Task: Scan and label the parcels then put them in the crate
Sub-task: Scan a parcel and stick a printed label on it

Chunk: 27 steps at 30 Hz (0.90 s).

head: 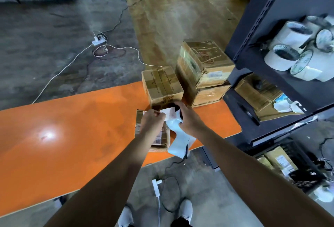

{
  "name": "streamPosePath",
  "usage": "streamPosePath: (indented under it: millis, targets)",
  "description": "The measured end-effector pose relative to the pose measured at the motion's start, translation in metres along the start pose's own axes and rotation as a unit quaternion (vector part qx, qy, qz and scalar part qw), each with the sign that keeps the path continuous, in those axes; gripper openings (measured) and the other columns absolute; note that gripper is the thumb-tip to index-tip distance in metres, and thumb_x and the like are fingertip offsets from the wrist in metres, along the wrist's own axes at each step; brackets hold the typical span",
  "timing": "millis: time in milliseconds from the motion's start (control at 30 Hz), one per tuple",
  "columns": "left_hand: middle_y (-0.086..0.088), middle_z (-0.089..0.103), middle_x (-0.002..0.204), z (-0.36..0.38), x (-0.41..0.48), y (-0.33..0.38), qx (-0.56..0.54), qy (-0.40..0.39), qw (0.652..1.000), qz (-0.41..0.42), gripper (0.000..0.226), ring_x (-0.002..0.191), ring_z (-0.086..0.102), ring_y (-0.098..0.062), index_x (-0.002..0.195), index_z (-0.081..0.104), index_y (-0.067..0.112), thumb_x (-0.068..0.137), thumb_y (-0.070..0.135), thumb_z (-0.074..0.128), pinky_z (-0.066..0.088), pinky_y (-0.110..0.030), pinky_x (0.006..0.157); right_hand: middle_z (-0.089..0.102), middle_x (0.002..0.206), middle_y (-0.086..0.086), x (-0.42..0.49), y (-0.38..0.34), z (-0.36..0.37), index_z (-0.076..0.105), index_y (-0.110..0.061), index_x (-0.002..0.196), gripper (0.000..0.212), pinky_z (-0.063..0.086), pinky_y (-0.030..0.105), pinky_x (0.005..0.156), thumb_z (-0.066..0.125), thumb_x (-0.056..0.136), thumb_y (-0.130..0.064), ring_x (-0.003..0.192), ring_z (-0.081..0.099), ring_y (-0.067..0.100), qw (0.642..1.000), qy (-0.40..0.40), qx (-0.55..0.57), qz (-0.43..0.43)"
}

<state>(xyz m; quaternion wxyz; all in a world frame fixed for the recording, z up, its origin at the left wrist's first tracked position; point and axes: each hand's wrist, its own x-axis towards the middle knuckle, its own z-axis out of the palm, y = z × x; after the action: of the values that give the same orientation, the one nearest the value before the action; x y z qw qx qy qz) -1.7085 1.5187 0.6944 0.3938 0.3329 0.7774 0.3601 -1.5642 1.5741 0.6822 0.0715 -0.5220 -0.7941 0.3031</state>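
Note:
On the orange table (72, 127) a flat cardboard parcel (162, 140) lies under my forearm. My left hand (153, 118) pinches the left edge of a small white label (169, 113). My right hand (184, 116) holds the label's other side, with a pale backing strip (180, 142) hanging from it past the table's front edge. A dark object shows behind my right hand, mostly hidden. Just behind the label stands a taped brown box (160, 86). Two more boxes (204, 71) are stacked to its right.
A dark metal shelf (256, 49) at the right holds white tape rolls (292, 46) and cartons. A black crate (305, 174) with parcels sits low at the right. White cables and power strips (98, 41) lie on the floor beyond and under the table.

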Motion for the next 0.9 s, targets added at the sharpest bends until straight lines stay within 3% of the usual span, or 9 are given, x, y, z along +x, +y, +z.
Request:
streamPosePath:
  millis: [133,267,433,633,733,833,900]
  targets:
    - [-0.004,0.049,0.063,-0.005,0.006,-0.013,0.003,-0.005,0.999,-0.05,0.017,0.058,0.048,-0.02,0.069,0.053,0.009,0.085,0.015,0.051,0.044,-0.033,0.055,0.044,0.133,0.014,0.012,0.003,0.013,0.027,-0.025,0.151,0.075,0.041,0.031,0.088,0.055,0.089,0.005,0.118,0.05,0.031,0.999,-0.019,-0.035,0.012]
    - [-0.008,0.054,0.068,-0.008,0.006,-0.028,-0.013,-0.006,0.998,-0.055,0.019,0.063,0.05,-0.023,0.066,0.052,0.013,0.085,0.011,0.05,0.038,-0.033,0.061,0.045,0.13,0.013,0.012,0.003,0.019,0.027,-0.025,0.15,0.078,0.044,0.045,0.098,0.055,0.085,0.009,0.119,0.05,0.032,0.997,-0.02,-0.078,0.017]
    - [-0.006,0.051,0.069,-0.01,0.005,-0.031,-0.004,-0.032,0.999,-0.042,0.015,0.062,0.045,-0.02,0.069,0.049,0.013,0.085,0.012,0.049,0.034,-0.033,0.06,0.048,0.134,0.011,0.01,0.006,0.027,0.031,-0.025,0.148,0.077,0.043,0.037,0.093,0.054,0.085,0.012,0.12,0.05,0.031,0.998,-0.027,-0.049,0.012]
    - [-0.01,0.061,0.085,-0.025,0.007,-0.037,-0.057,-0.024,0.996,-0.065,0.009,0.076,0.062,-0.021,0.089,0.058,0.007,0.089,0.006,0.049,0.051,-0.038,0.071,0.05,0.133,0.007,0.009,0.002,0.034,0.03,-0.025,0.148,0.079,0.043,0.04,0.097,0.056,0.083,0.012,0.122,0.05,0.028,0.994,-0.028,-0.103,-0.005]
    - [-0.01,0.059,0.087,-0.031,0.006,-0.042,-0.05,-0.024,0.996,-0.067,0.013,0.08,0.061,-0.022,0.095,0.06,0.002,0.09,0.007,0.05,0.049,-0.032,0.063,0.048,0.139,0.007,0.006,0.003,0.036,0.029,-0.024,0.148,0.079,0.041,0.043,0.101,0.053,0.083,0.013,0.128,0.046,0.028,0.989,-0.033,-0.146,-0.005]
    - [-0.011,0.06,0.088,-0.037,0.005,-0.045,-0.026,-0.024,0.998,-0.06,0.02,0.073,0.056,-0.019,0.102,0.061,-0.003,0.089,0.008,0.05,0.041,-0.024,0.052,0.047,0.142,0.011,0.002,0.003,0.039,0.03,-0.023,0.149,0.078,0.045,0.042,0.098,0.054,0.084,0.013,0.127,0.048,0.031,0.993,-0.049,-0.11,-0.009]
    - [-0.013,0.06,0.087,-0.042,0.005,-0.048,-0.03,-0.018,0.997,-0.067,0.021,0.071,0.053,-0.018,0.102,0.062,-0.004,0.089,0.008,0.051,0.041,-0.025,0.054,0.046,0.143,0.01,-0.001,0.002,0.042,0.03,-0.022,0.149,0.076,0.046,0.039,0.095,0.057,0.085,0.009,0.126,0.049,0.031,0.995,-0.057,-0.081,-0.019]
